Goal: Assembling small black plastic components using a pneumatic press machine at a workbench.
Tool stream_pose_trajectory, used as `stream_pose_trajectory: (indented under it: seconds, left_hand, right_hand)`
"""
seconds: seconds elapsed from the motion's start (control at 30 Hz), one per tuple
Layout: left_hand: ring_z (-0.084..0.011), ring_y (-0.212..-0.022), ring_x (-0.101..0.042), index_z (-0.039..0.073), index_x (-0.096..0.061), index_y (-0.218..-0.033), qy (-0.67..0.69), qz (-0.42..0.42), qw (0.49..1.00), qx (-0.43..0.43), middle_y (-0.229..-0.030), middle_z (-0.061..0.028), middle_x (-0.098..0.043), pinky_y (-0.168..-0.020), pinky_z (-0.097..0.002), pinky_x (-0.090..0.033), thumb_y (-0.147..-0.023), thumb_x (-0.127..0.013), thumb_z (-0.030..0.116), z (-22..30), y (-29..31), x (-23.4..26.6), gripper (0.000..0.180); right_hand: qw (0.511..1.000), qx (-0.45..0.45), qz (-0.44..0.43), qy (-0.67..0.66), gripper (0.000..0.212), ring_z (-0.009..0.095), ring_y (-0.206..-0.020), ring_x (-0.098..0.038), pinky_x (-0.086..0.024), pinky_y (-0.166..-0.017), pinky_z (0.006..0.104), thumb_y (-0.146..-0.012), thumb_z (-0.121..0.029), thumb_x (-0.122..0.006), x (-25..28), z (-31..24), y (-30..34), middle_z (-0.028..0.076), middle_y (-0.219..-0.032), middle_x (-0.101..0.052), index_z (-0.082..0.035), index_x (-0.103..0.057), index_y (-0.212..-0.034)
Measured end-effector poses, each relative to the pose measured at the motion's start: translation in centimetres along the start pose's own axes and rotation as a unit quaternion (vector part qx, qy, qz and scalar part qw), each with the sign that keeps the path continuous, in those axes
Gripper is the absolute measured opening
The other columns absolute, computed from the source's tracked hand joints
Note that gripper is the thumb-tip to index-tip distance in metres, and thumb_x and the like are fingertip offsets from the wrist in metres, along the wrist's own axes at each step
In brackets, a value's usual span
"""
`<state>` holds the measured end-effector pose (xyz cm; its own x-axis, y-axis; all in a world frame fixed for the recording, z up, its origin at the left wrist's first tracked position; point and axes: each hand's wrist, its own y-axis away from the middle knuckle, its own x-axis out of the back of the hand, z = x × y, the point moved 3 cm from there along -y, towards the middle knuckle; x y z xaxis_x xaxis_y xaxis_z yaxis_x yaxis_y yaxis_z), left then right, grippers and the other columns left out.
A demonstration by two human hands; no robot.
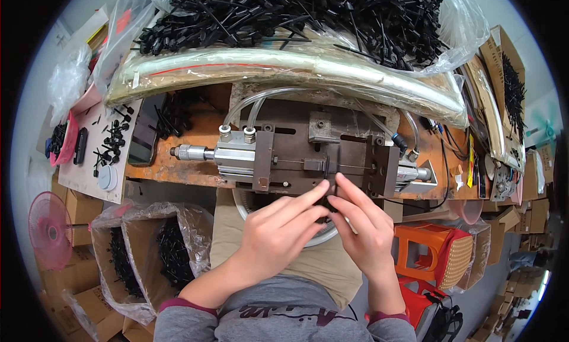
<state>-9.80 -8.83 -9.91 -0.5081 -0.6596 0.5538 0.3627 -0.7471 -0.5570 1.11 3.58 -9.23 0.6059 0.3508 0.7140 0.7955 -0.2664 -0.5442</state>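
My left hand [283, 234] and my right hand [366, 228] meet at the front edge of a dark metal fixture [290, 114]. The fingertips of both hands are drawn together in a pinch around a small dark piece, mostly hidden by the fingers, whose kind I cannot make out. Just beyond the fingertips, a small metal block [314, 164] sits in the middle of the fixture, with thin dark upright parts beside it. A silver air cylinder [235, 157] is mounted at the fixture's left end, and another cylinder [409, 175] at its right.
Behind the fixture, a large plastic-lined box [284, 66] is heaped with black stemmed parts [296, 16]. More black parts [112, 142] lie on a board at left. Clear air hoses [261, 99] arch over the fixture. Lined cartons [151, 247] stand lower left, an orange chair [424, 247] lower right.
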Motion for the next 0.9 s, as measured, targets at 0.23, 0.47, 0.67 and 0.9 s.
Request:
stream_pose_trajectory:
  seconds: [0.23,0.47,0.67,0.9]
  left_hand:
    - [-0.0205,-0.092,-0.069,-0.004,-0.07,-0.097,0.241,0.01,0.946,0.218,-0.119,-0.0191,-0.063,-0.075,-0.0289,-0.06,-0.073,-0.075,-0.011,-0.8,3.0,2.2,0.026]
    - [-0.0305,-0.091,-0.07,-0.011,-0.065,-0.095,0.476,0.019,0.831,0.286,-0.106,-0.0254,-0.065,-0.077,-0.0377,-0.062,-0.071,-0.07,-0.019,-1.8,4.4,2.2,0.026]
    - [-0.034,-0.09,-0.071,-0.012,-0.064,-0.091,0.537,0.006,0.786,0.305,-0.103,-0.0267,-0.066,-0.077,-0.0408,-0.062,-0.07,-0.072,-0.017,-1.8,4.8,2.2,0.022]
    - [-0.0317,-0.1,-0.069,-0.012,-0.067,-0.098,0.568,-0.038,0.772,0.284,-0.11,-0.0255,-0.065,-0.086,-0.0391,-0.061,-0.076,-0.068,-0.018,-1.8,5.4,2.4,0.022]
  right_hand:
    - [0.989,0.041,-0.067,0.129,0.022,0.014,-0.061,-0.063,-0.049,-0.06,0.0258,-0.072,-0.007,-0.066,-2.1,-0.4,-0.6,0.017,-0.124,-0.064,0.0,-0.068,-0.093]
    - [0.981,0.012,-0.108,0.16,0.023,0.015,-0.053,-0.058,-0.047,-0.055,0.026,-0.068,-0.007,-0.074,-1.8,-1.6,-1.6,0.013,-0.12,-0.067,-0.003,-0.069,-0.091]
    - [0.981,0.025,-0.116,0.154,0.021,0.014,-0.054,-0.059,-0.047,-0.057,0.0259,-0.069,-0.005,-0.066,-1.7,-1.5,-1.7,0.018,-0.12,-0.066,0.0,-0.068,-0.09]
    - [0.994,0.033,-0.08,0.063,0.02,0.016,-0.059,-0.062,-0.049,-0.058,0.0278,-0.071,-0.008,-0.074,-0.9,-0.9,-1.4,0.011,-0.114,-0.068,-0.004,-0.069,-0.09]
